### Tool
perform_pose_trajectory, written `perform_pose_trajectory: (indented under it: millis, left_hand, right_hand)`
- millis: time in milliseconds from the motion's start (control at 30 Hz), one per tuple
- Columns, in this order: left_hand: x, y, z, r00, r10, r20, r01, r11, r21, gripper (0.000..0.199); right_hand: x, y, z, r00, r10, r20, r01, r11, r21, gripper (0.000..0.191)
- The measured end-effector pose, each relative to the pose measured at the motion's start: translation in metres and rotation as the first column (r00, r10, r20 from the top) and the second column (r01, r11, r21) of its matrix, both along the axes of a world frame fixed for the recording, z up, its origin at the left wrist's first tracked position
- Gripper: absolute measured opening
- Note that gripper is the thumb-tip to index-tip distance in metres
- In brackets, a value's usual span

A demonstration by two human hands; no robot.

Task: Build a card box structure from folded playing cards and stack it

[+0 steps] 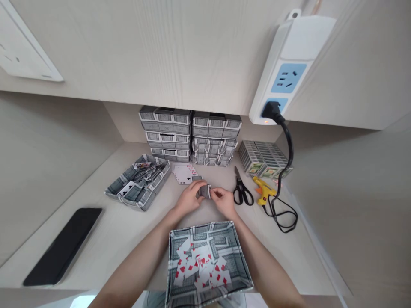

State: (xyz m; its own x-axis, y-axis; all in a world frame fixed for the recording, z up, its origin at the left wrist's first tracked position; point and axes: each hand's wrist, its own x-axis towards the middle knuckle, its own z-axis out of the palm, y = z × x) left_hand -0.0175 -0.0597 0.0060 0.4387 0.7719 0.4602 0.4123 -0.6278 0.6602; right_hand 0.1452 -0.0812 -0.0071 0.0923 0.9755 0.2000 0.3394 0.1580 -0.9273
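Near the middle of the desk, my left hand [190,196] is closed around a small grey-patterned card piece [204,191]. The fingers of my right hand [222,200] pinch at the right edge of that piece. Just behind my hands lie fanned playing cards [184,173], face up. Below my wrists, at the front edge, an open box made of grey card backs [242,256] holds loose red-suited cards [202,265]. Further left stands a tray of grey cards [146,199] with more cards heaped inside.
Stacked card-made boxes [168,127] stand at the back, with packed decks [265,159] to their right. Black scissors [242,192] and a yellow glue gun [263,190] with a cord lie at right. A black flat object [64,246] lies left. A power strip [289,68] hangs above.
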Motion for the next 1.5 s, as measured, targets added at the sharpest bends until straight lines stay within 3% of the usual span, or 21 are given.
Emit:
perform_pose_trajectory:
  millis: [367, 567, 767, 867, 967, 1100, 1267, 1500]
  left_hand:
    - [-0.002, 0.002, -0.008, 0.997, 0.078, -0.027, -0.076, 0.994, 0.077, 0.049]
    - [-0.002, 0.001, -0.008, 0.989, 0.096, -0.115, -0.083, 0.99, 0.11, 0.048]
    - [0.001, -0.001, 0.0, 0.994, 0.017, -0.105, -0.006, 0.995, 0.103, 0.045]
    - [0.004, -0.001, 0.003, 0.999, 0.026, -0.019, -0.026, 0.999, 0.035, 0.048]
    - [0.008, 0.004, -0.001, 0.993, 0.062, 0.098, -0.047, 0.989, -0.141, 0.057]
    - [0.008, 0.01, -0.01, 0.978, 0.096, 0.186, -0.027, 0.937, -0.347, 0.038]
    - [0.006, 0.001, -0.005, 0.997, 0.059, 0.043, -0.045, 0.963, -0.266, 0.029]
    - [0.011, -0.008, 0.003, 0.992, 0.07, -0.107, -0.09, 0.976, -0.197, 0.027]
  right_hand:
    - [-0.004, -0.001, -0.007, 0.982, 0.148, -0.122, -0.147, 0.989, 0.017, 0.043]
    - [-0.001, 0.003, -0.01, 0.961, 0.206, -0.186, -0.217, 0.976, -0.038, 0.028]
    - [0.001, 0.003, -0.007, 0.955, 0.182, -0.235, -0.204, 0.976, -0.071, 0.013]
    - [0.002, 0.002, 0.001, 0.919, 0.142, -0.367, -0.193, 0.975, -0.107, 0.02]
    - [0.001, 0.003, 0.008, 0.89, 0.123, -0.439, -0.193, 0.974, -0.118, 0.028]
    - [-0.002, 0.002, 0.01, 0.895, 0.151, -0.419, -0.222, 0.967, -0.124, 0.034]
    - [-0.006, -0.001, 0.006, 0.942, 0.11, -0.318, -0.167, 0.973, -0.157, 0.045]
    - [-0.005, -0.003, 0.013, 0.936, 0.213, -0.279, -0.271, 0.944, -0.189, 0.061]
